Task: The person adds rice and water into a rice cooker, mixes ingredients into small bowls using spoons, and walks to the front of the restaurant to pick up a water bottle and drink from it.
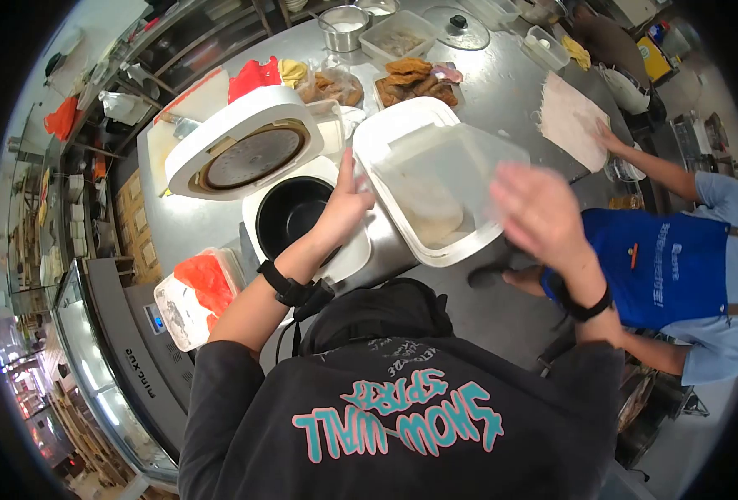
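A white-rimmed container (420,249) lies at the table's near edge, with pale contents inside, too unclear to name. A translucent sheet or lid (490,150) covers part of its top. My left hand (345,208) is at the container's left rim, index finger stretched out and the other fingers curled against the rim. My right hand (540,212), blurred, is over the right side with fingers stretched, close to the sheet's edge; contact is unclear. Left of the container stands a cooker with a black inner pot (290,212) and its white lid (248,154) raised.
A tub with red plastic (205,283) sits at left. Brown food (419,82), a clear bin (398,37), a metal pot (344,29) and a glass lid (456,27) are at the back. At right, a person in a blue apron (660,258) touches a pale cloth (569,121).
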The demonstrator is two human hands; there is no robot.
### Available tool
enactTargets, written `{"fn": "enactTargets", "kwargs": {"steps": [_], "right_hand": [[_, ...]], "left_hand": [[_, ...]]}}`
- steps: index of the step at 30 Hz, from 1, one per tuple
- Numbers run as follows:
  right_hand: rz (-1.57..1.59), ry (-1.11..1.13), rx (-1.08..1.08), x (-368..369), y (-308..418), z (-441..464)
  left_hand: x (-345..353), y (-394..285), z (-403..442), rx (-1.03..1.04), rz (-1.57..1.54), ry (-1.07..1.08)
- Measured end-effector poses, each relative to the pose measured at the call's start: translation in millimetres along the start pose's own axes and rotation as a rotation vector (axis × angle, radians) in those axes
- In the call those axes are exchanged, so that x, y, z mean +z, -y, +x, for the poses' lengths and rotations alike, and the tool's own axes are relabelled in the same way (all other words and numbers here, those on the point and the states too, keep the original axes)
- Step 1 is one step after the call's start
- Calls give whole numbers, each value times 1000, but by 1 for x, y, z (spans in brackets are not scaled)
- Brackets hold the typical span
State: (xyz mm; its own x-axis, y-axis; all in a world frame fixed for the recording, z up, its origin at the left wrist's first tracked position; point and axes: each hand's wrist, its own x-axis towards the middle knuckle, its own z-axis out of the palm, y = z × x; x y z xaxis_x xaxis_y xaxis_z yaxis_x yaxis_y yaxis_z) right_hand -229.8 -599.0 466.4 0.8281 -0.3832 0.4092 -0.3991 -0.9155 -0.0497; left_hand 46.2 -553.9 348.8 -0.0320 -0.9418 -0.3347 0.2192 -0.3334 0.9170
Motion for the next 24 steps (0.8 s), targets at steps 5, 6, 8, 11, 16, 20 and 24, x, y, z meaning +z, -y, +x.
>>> {"fn": "enactTargets", "kwargs": {"steps": [5, 6, 8, 11, 16, 20, 24], "right_hand": [[93, -682, 415, 10, -30, 65], [232, -462, 529, 16, -31, 62], [491, 8, 729, 44, -38, 41], [356, 671, 345, 127, -40, 10], [116, 827, 277, 181, -18, -6], [78, 731, 202, 190, -18, -30], [132, 88, 183, 169, -16, -23]], "left_hand": [[-2, 0, 54, 200, 392, -129], [-8, 5, 70, 172, 333, -125], [-6, 5, 76, 178, 245, -115], [-3, 2, 79, 140, 10, 39], [8, 27, 95, 486, 310, -287], [50, -9, 54, 701, 523, -275], [58, -12, 47, 814, 601, -260]]}}
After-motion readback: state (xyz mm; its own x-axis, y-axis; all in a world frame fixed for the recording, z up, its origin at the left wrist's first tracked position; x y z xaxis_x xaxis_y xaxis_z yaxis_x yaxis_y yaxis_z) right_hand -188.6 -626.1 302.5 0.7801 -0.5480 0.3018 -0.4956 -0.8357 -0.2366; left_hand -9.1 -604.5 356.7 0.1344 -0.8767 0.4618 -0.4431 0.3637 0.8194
